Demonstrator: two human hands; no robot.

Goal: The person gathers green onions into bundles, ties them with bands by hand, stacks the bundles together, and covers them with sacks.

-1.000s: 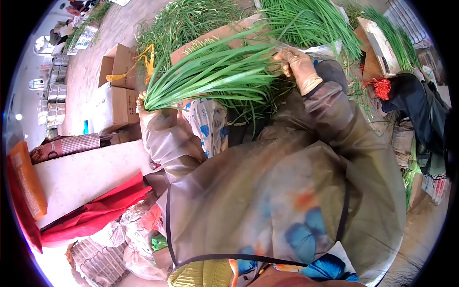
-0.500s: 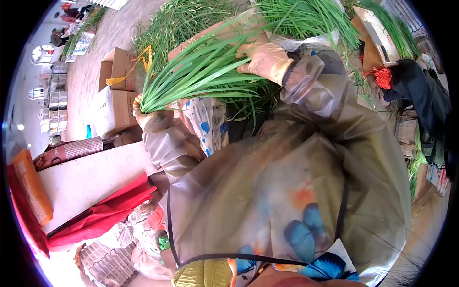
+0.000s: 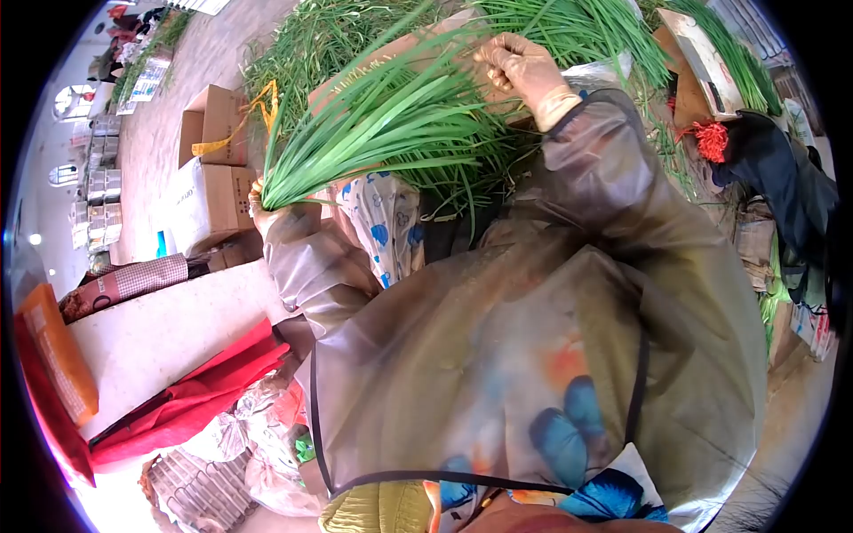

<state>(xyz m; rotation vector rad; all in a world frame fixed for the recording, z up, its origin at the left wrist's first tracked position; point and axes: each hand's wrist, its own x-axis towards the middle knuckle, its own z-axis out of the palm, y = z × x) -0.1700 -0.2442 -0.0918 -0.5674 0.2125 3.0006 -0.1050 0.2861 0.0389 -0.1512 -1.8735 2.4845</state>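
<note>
A bundle of long green chives (image 3: 382,142) fans out to the upper right, its stem ends gathered together. My left hand (image 3: 265,211), in a tan glove, is closed around those stem ends and partly hidden by them. My right hand (image 3: 524,73), gloved too, is held just beyond the leaf tips with its fingers curled in a pinch. Whether a thin leaf is between those fingers I cannot make out. Beneath the bundle, more dark green leaves (image 3: 471,182) hang near my lap.
A heap of loose greens (image 3: 311,44) lies at the back, beside a cardboard piece (image 3: 391,67). More long chives (image 3: 569,35) lie at the back right. Cardboard boxes (image 3: 218,200) stand to the left, near a white tabletop (image 3: 178,333) with red cloth (image 3: 200,395).
My right hand has moved up and right, out of the leaves, and its fingers have curled. The leaves have spread and dropped slightly. My left hand has stayed at the stem ends.
</note>
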